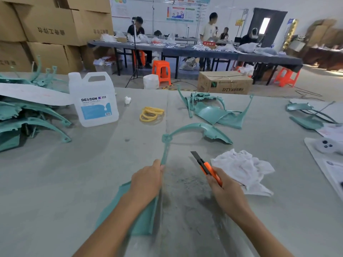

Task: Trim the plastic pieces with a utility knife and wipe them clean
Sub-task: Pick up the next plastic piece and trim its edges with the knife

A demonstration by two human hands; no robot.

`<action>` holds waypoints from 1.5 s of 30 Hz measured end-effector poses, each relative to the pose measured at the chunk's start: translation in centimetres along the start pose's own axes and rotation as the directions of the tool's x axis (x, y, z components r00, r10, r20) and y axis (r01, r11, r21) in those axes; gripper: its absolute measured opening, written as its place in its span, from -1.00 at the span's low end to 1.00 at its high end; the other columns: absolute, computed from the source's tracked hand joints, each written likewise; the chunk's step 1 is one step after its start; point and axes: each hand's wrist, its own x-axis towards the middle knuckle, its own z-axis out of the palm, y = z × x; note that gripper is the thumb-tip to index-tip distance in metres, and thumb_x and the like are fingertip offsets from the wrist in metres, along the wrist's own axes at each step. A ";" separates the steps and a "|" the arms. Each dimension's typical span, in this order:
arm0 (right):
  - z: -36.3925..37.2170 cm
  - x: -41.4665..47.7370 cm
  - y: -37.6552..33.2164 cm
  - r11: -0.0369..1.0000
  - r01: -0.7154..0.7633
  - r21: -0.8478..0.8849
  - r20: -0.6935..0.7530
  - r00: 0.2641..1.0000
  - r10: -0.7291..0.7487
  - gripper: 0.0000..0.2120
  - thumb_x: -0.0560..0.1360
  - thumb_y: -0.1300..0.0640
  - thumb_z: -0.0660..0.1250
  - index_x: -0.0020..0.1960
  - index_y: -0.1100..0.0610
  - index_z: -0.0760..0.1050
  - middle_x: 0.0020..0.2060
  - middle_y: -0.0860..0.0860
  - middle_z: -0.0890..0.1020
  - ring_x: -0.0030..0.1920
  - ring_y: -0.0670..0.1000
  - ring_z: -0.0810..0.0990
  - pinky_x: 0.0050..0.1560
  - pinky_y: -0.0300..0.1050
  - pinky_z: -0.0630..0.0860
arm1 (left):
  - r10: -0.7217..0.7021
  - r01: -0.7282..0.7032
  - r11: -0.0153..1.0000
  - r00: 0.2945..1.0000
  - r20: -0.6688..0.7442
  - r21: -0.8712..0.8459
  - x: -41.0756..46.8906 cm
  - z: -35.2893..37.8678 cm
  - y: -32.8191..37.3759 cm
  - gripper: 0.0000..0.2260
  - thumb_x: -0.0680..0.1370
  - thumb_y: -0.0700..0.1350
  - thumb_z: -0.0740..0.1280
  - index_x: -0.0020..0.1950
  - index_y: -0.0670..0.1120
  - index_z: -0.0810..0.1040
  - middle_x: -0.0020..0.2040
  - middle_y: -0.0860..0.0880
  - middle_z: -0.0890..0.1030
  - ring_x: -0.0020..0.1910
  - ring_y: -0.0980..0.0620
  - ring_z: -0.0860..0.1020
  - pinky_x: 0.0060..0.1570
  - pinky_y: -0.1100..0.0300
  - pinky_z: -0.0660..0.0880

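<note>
left hand [146, 179]: fingers curled round the edge of the long teal plastic piece [143, 219], near centre of the desk [74, 173]
right hand [225, 190]: fingers wrapped on the orange utility knife [206, 166]; blade out, just right of the piece, not touching it
progress: mid-job I reckon; scrapings on the desk between the hands; white cloth [243, 167] lies unused at right; big heap [27, 115] at left, a few pieces [213, 112] far right
hard to tell: which heap is done; the piece's near end hides under the forearm
</note>
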 end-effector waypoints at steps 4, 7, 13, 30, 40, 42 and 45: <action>0.8 0.6 -0.4 0.994 0.006 0.107 0.044 0.999 -0.011 -0.92 0.64 -0.12 0.22 0.09 -0.28 0.46 -0.35 -0.19 0.55 -0.34 -0.14 0.51 -0.30 -0.17 0.39 | 0.064 -0.054 0.984 0.997 -0.051 0.172 -0.2 -1.0 -1.3 -0.75 0.70 0.12 -0.01 0.08 0.01 0.36 -0.05 -0.13 0.66 -0.05 -0.23 0.63 -0.15 0.01 0.42; 1.7 1.4 -1.6 0.991 -0.004 0.131 0.034 0.999 -0.001 -0.90 0.64 -0.11 0.21 0.12 -0.27 0.45 -0.33 -0.11 0.57 -0.32 -0.11 0.53 -0.25 -0.10 0.44 | 0.101 -0.066 0.946 0.991 -0.093 0.317 -1.0 -1.7 -1.7 -0.84 0.63 0.07 0.24 0.01 -0.01 0.46 -0.23 -0.10 0.67 -0.24 -0.17 0.67 -0.31 0.10 0.43; 3.1 3.9 -4.6 0.999 0.006 -0.049 0.146 0.989 0.002 -0.61 0.67 -0.13 0.11 0.49 -0.33 0.25 0.16 -0.04 0.65 0.15 0.15 0.60 0.13 0.04 0.49 | 0.164 -0.111 0.908 0.982 -0.098 0.404 -2.1 -1.0 -2.3 -0.66 0.09 -0.19 0.68 -0.40 -0.08 0.52 -0.64 -0.04 0.44 -0.70 -0.06 0.44 -0.60 0.27 0.33; 1.4 7.4 -5.2 0.971 0.068 -0.229 0.486 0.872 0.054 -0.59 0.67 -0.04 0.17 0.51 -0.20 0.37 0.03 -0.03 0.60 -0.07 0.03 0.52 -0.01 -0.10 0.49 | 0.128 -0.172 0.733 0.985 0.115 0.658 -1.2 -0.7 -2.2 -0.86 0.65 -0.11 0.15 0.17 0.04 0.42 -0.10 0.03 0.67 -0.16 -0.03 0.65 -0.46 0.12 0.06; 2.8 5.7 -4.3 0.926 0.145 -0.350 0.332 0.943 -0.023 -0.74 0.68 -0.08 0.11 0.29 -0.11 0.46 0.11 0.04 0.65 0.12 0.18 0.59 0.13 0.07 0.54 | 0.099 -0.170 0.787 0.984 0.151 0.593 -1.1 -1.1 -2.1 -0.82 0.63 -0.15 0.14 0.20 0.00 0.42 -0.05 -0.02 0.67 -0.10 -0.09 0.64 -0.27 0.10 0.28; 2.6 5.2 -4.1 0.936 0.137 -0.324 0.302 0.953 -0.035 -0.64 0.69 -0.04 0.10 0.47 -0.15 0.36 0.21 0.04 0.63 0.17 0.18 0.57 0.15 0.05 0.51 | 0.099 -0.167 0.790 0.984 0.146 0.590 -1.0 -1.2 -2.1 -0.82 0.64 -0.14 0.13 0.20 -0.01 0.42 -0.04 -0.03 0.67 -0.08 -0.09 0.64 -0.25 0.11 0.30; 2.5 4.2 -4.3 0.937 0.190 -0.292 0.241 0.963 -0.120 -0.61 0.70 -0.05 0.09 0.52 -0.21 0.25 0.12 0.05 0.66 0.07 0.19 0.60 0.03 0.05 0.51 | 0.086 -0.165 0.780 0.984 0.158 0.604 -0.6 -1.1 -2.0 -0.82 0.63 -0.15 0.15 0.20 -0.01 0.44 -0.01 -0.05 0.67 -0.04 -0.10 0.65 -0.23 0.13 0.29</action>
